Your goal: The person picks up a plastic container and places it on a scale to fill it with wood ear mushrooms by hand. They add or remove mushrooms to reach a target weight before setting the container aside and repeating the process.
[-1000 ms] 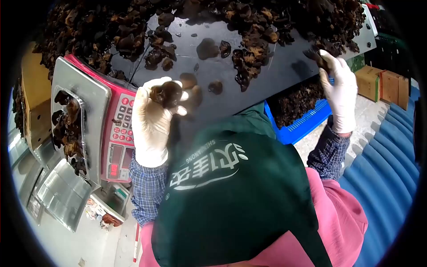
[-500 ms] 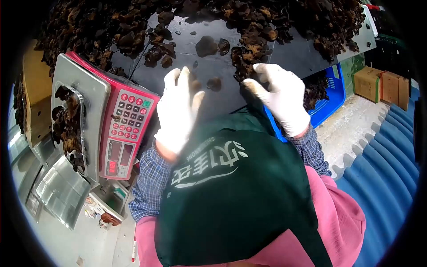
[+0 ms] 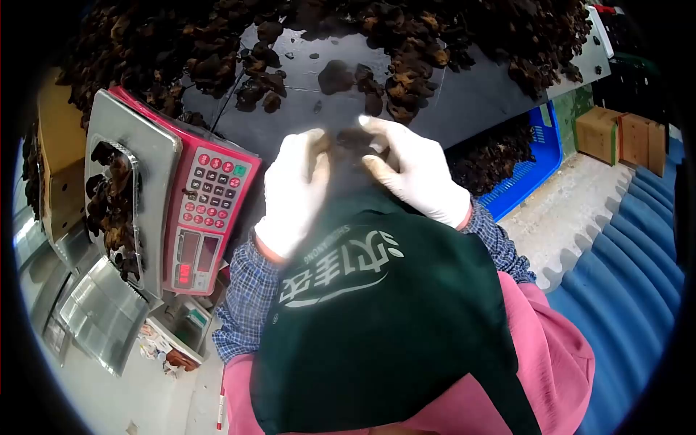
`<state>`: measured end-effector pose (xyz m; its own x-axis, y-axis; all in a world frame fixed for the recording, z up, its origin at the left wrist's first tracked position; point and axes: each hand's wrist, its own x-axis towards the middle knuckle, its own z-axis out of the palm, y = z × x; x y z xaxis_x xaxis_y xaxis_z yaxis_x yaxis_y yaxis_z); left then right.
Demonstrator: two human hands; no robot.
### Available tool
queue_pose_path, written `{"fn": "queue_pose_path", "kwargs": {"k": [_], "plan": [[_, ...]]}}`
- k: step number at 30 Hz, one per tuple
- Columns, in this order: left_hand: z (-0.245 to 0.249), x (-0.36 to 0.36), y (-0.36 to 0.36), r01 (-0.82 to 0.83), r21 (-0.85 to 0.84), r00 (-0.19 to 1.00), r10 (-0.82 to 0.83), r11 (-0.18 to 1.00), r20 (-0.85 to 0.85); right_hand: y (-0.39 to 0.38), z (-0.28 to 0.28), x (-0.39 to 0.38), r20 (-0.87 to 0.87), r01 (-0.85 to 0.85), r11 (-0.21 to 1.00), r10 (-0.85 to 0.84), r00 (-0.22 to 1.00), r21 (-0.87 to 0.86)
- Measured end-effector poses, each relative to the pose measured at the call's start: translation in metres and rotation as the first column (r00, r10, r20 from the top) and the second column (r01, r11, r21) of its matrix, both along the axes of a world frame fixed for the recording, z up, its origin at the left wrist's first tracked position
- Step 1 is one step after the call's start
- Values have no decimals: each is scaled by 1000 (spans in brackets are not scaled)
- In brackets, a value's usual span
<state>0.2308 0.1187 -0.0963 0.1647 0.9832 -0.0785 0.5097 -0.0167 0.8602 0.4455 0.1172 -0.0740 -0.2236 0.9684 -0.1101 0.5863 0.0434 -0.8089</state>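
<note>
My left hand (image 3: 293, 190), in a white glove, is closed with bent fingers just right of the scale. My right hand (image 3: 415, 170), gloved too, has moved in from the right, its thumb and forefinger curled around a dark wood ear mushroom (image 3: 354, 139). That piece is blurred and spans the gap between both hands' fingertips, low over the dark tabletop (image 3: 290, 101). Just beyond the fingers lie loose wood ear mushrooms (image 3: 409, 85) in a clump and a flat round one (image 3: 336, 77).
On the left, a pink digital scale (image 3: 210, 203) carries a clear tray (image 3: 135, 210) of wood ears. A large heap (image 3: 159, 51) lines the table's far side. At the right stand a blue basket (image 3: 552, 145) holding more wood ears and cardboard boxes (image 3: 598, 134). Empty clear trays (image 3: 105, 308) lie lower left.
My right hand has moved left and toward my left hand, away from the clump of wood ears. The fingers of my left hand have curled in. More of the blue basket's contents now shows.
</note>
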Motion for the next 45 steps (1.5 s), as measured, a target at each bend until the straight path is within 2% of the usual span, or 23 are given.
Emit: {"fn": "queue_pose_path", "kwargs": {"k": [2,5,6,8,9,11,12,13,14,16,17,18,19,20,21,23,25,27,31,33,37,43,45], "plan": [[-1,-1,-3,9,7,1000,-9,1000,21,6,-1,-9,63,-46,997,50,997,-65],[-9,-8,-7,95,52,995,-94,994,-36,9,-32,-12,132,-113,954,78,988,279],[-14,-6,-11,57,3,996,-57,998,66,12,-15,-17,150,-113,991,102,984,67],[-7,4,-9,48,34,988,-53,998,148,2,-24,-19,68,-92,991,85,994,101],[-3,8,-10,-15,-172,959,63,985,277,6,-28,-22,9,-90,985,90,996,148],[18,4,1,130,-372,869,75,919,488,6,-19,-26,-172,-71,996,78,982,48],[11,2,-4,126,-364,825,106,923,555,4,-19,-31,-216,-5,1000,6,976,6],[-22,6,-19,-23,-391,854,221,920,470,6,-11,-32,-169,-17,996,3,986,-83],[-20,7,-19,-59,-345,820,243,937,518,7,-24,-33,-241,-23,998,38,970,63],[-7,-4,-10,-95,-304,763,266,948,589,16,-14,-40,-256,-16,999,4,967,-44],[-1,-7,-7,-100,-321,739,287,942,610,19,-25,-46,-434,-3,995,-41,900,-101],[7,-13,-1,-122,-290,724,285,949,628,31,-14,-54,-431,-42,998,14,902,-55],[22,-19,2,-175,-201,756,262,964,599,39,1,-60,-416,-80,996,62,907,-26],[33,-28,7,-214,-116,804,243,970,543,53,19,-70,-344,-156,954,241,907,257],[45,-37,8,-252,-53,839,246,966,485,57,27,-80,-391,-179,969,233,890,170],[83,-52,9,-339,-93,779,335,936,530,76,55,-104,-197,-294,856,405,893,426],[106,-71,3,-456,-77,766,435,887,473,79,77,-128,-284,-326,893,415,865,312],[103,-95,-1,-498,198,837,408,844,366,87,83,-154,-285,-380,844,497,820,379],[120,-137,2,-569,351,815,454,744,360,105,96,-211,-204,-414,724,599,775,552],[121,-166,1,-512,459,854,486,726,184,114,96,-238,-162,-428,676,626,763,600],[109,-210,1,-346,566,757,579,748,-302,139,74,-277,1,-489,587,639,769,645],[105,-231,-19,-429,593,716,657,682,-237,147,89,-247,-80,-452,643,624,778,619],[108,-233,-28,-583,463,705,699,668,-120,145,90,-215,-135,-412,703,581,802,580]]}}
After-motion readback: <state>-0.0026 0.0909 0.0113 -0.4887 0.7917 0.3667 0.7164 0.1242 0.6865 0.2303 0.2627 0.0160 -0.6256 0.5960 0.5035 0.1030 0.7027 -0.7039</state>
